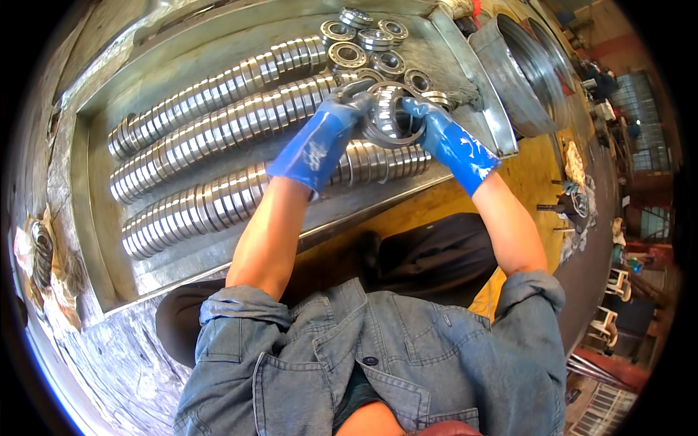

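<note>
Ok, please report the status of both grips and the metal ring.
Left grip, right grip: gloved, holding opposite sides of metal ring. Ring over tray. Loose bearings just beyond.

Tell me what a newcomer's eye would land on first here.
Probably the left hand and right hand, in bright blue gloves, holding a shiny metal bearing above the tray, in the upper middle of the view. Next, likely, the three long rows of polished rings running across the tray, and the cluster of loose bearings just beyond the hands.
</note>
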Demonstrator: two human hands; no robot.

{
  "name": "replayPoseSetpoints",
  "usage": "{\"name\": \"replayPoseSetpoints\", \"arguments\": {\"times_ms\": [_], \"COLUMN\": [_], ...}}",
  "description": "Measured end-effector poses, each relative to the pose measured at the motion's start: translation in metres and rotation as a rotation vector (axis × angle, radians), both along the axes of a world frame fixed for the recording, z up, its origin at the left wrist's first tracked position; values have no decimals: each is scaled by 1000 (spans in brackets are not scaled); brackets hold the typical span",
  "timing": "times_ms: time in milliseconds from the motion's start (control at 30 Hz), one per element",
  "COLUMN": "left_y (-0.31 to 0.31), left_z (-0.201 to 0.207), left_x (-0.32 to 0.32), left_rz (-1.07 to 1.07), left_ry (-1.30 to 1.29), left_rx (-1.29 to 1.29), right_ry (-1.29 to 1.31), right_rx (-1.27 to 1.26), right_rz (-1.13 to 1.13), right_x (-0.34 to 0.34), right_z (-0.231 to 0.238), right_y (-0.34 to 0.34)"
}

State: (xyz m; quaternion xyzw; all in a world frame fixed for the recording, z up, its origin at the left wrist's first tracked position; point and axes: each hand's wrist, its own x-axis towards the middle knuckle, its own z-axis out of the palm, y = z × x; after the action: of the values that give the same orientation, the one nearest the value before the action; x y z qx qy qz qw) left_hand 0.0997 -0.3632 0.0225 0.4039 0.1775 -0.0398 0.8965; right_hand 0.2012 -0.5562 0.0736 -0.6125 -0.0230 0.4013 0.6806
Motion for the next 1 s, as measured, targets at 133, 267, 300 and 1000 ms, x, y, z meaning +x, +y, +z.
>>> {"name": "replayPoseSetpoints", "arguments": {"times_ms": [133, 267, 300, 1000], "left_y": [-16, 6, 10, -19], "left_z": [-3, 4, -1, -14], "left_x": [5, -14, -20, -4], "left_rz": [127, -72, -67, 1], "left_ry": [-215, -25, -281, -192], "left_rx": [256, 50, 630, -498], "right_ry": [96, -106, -181, 98], "right_rx": [84, -67, -111, 69], "right_rz": [-23, -21, 42, -53], "right_x": [13, -8, -12, -16], "right_z": [-16, -2, 5, 9], "right_y": [-10, -10, -8, 14]}}
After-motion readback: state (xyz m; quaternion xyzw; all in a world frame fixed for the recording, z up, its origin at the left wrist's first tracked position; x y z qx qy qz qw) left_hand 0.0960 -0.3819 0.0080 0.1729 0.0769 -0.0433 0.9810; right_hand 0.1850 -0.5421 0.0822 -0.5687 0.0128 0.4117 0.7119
